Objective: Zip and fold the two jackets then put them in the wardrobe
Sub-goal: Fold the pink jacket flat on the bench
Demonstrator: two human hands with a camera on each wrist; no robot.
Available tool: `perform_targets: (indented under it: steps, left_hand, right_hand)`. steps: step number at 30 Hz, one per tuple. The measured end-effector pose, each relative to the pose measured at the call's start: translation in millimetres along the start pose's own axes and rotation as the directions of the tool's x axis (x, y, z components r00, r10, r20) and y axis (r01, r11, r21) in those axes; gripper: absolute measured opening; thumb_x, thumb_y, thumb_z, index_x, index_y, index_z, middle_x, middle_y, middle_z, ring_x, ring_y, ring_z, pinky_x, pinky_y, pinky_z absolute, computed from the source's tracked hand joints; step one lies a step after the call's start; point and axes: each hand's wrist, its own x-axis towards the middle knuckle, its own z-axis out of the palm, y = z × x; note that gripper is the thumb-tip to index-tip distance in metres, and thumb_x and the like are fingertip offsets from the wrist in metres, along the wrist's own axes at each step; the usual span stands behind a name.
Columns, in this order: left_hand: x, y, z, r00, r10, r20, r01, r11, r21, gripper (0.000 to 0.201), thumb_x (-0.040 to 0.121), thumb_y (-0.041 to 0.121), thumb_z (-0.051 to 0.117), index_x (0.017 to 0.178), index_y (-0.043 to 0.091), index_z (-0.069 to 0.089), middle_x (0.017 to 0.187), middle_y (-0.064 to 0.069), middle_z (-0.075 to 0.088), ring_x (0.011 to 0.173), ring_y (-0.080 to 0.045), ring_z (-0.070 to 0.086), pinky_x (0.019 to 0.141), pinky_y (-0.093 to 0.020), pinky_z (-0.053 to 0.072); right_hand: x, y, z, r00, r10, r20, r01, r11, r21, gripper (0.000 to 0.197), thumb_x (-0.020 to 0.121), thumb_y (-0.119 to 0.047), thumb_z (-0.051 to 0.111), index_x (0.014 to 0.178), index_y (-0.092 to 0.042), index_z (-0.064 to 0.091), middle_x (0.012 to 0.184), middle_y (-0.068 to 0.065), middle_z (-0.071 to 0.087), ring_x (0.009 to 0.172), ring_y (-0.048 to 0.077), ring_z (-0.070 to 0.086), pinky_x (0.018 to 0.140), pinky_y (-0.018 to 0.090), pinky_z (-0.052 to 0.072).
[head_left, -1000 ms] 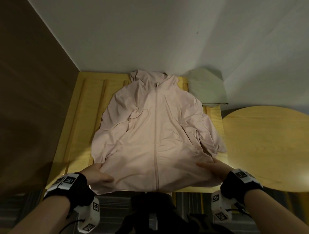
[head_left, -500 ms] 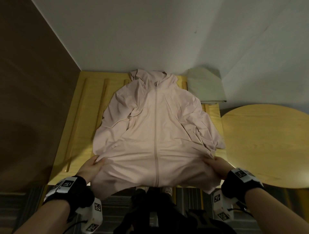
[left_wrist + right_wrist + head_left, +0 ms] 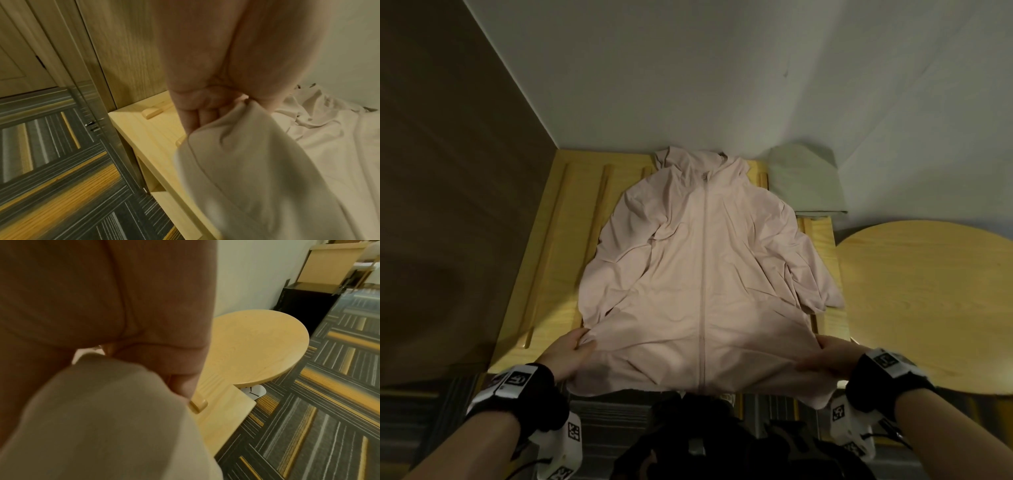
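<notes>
Both hands shifted their grip along the bottom of the pink jacket (image 3: 702,274) within a second: the left hand (image 3: 566,356) moved from the hem corner up the side edge, while the right hand (image 3: 828,358) slid outward to the other side. The hem, earlier lying at the front edge of the wooden bench (image 3: 558,260), was drawn toward the person and hung past it, the lower panel pulled taut between the two grips.
</notes>
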Motion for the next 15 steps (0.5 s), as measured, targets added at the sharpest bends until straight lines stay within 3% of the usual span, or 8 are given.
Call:
perform_targets:
  steps: [4, 8, 11, 15]
  left_hand:
    - [1.7, -1.1, -0.7, 0.998, 0.022, -0.064, -0.027, 0.996, -0.086, 0.039, 0.094, 0.023, 0.053, 0.129, 0.007, 0.049, 0.13, -0.016, 0.054, 0.114, -0.026, 0.05, 0.084, -0.024, 0.031]
    - [3.6, 0.1, -6.3, 0.998, -0.009, -0.055, 0.0, 0.985, -0.175, 0.054, 0.083, 0.034, 0.068, 0.13, 0.017, 0.046, 0.117, -0.004, 0.052, 0.104, -0.021, 0.048, 0.086, -0.028, 0.034]
    - [5.6, -3.5, -11.2, 1.0, -0.024, 0.008, 0.025, 0.981, -0.195, 0.06, 0.077, 0.025, 0.076, 0.129, 0.022, 0.045, 0.117, -0.003, 0.051, 0.1, -0.02, 0.051, 0.086, -0.029, 0.04]
    - [9.4, -9.4, -13.3, 0.999, -0.017, -0.033, 0.011, 0.984, -0.178, 0.05, 0.084, 0.01, 0.067, 0.13, 0.021, 0.049, 0.127, -0.012, 0.054, 0.1, -0.022, 0.054, 0.089, -0.03, 0.041]
  right_hand:
    - [-2.6, -3.0, -0.1, 0.985, -0.002, -0.174, -0.036, 0.976, -0.213, 0.055, 0.077, -0.038, 0.073, 0.12, -0.009, 0.056, 0.114, 0.01, 0.062, 0.1, 0.023, 0.061, 0.092, 0.032, 0.05]
    - [0.3, -2.5, -3.4, 0.927, -0.011, -0.374, -0.069, 0.978, -0.199, 0.056, 0.084, -0.042, 0.065, 0.119, 0.001, 0.056, 0.118, 0.018, 0.059, 0.093, 0.025, 0.054, 0.08, 0.031, 0.043]
    - [5.5, -0.9, -5.7, 0.873, -0.048, -0.485, 0.006, 0.996, -0.088, 0.045, 0.086, -0.04, 0.063, 0.109, -0.002, 0.061, 0.114, 0.019, 0.061, 0.089, 0.027, 0.052, 0.077, 0.032, 0.039]
    - [11.0, 0.2, -8.1, 0.842, -0.1, -0.53, 0.09, 0.995, -0.045, 0.037, 0.087, -0.032, 0.063, 0.11, -0.003, 0.063, 0.109, 0.016, 0.063, 0.089, 0.025, 0.053, 0.08, 0.032, 0.039]
